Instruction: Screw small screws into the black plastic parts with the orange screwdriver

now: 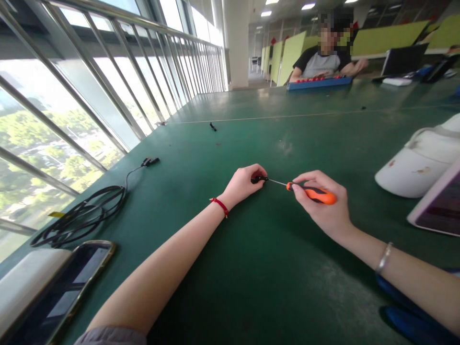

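Observation:
My left hand [245, 183] rests on the green table with its fingers closed round a small black part [259, 179]; the fingers cover most of it, so its kind is unclear. In my right hand [325, 206] is a screwdriver [318, 194] with an orange and black handle, gripped between thumb and fingers. Its thin metal shaft points left, and the tip meets the black part at my left fingertips. A red cord circles my left wrist, and a silver bangle my right.
On the left lie a coiled black cable [86, 211] and a phone [68, 292]. At right stand a white container [413, 163] and a pale-framed device [438, 206]. A small black piece [213, 127] lies farther back. Across the table [201, 278], a person sits behind a blue tray [319, 84].

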A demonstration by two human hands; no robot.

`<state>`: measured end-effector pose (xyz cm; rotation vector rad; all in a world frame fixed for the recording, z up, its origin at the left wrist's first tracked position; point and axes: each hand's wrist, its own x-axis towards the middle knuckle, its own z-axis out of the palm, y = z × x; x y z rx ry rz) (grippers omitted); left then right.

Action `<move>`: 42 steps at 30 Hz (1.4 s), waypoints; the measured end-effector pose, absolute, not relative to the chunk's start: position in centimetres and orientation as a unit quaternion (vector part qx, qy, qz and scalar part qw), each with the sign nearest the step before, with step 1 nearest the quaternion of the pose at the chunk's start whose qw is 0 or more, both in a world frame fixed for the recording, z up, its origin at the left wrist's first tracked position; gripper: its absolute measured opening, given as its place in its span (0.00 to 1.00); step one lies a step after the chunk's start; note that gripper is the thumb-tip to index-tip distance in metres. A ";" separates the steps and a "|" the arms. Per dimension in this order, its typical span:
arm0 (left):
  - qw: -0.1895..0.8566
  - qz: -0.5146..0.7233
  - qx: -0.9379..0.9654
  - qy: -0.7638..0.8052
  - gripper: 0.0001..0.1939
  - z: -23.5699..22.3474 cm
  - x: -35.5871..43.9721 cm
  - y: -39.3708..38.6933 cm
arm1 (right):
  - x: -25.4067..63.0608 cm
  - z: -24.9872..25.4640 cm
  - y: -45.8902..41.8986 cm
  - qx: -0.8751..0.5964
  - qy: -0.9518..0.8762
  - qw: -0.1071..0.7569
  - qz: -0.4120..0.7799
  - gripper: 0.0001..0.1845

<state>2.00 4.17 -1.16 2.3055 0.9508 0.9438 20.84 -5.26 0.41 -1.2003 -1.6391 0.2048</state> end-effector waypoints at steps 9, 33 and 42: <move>0.211 0.314 0.858 0.348 0.09 -0.8 2.1 4.1 | 21.0 0.5 -4.8 -0.452 -0.669 0.586 0.066 0.19; 0.239 0.321 0.837 0.373 0.07 -0.4 1.7 3.8 | 20.6 0.8 -5.0 -0.489 -0.645 0.577 0.105 0.15; 0.247 0.325 0.829 0.383 0.07 -0.5 1.6 3.9 | 20.5 0.8 -5.1 -0.493 -0.665 0.543 0.137 0.11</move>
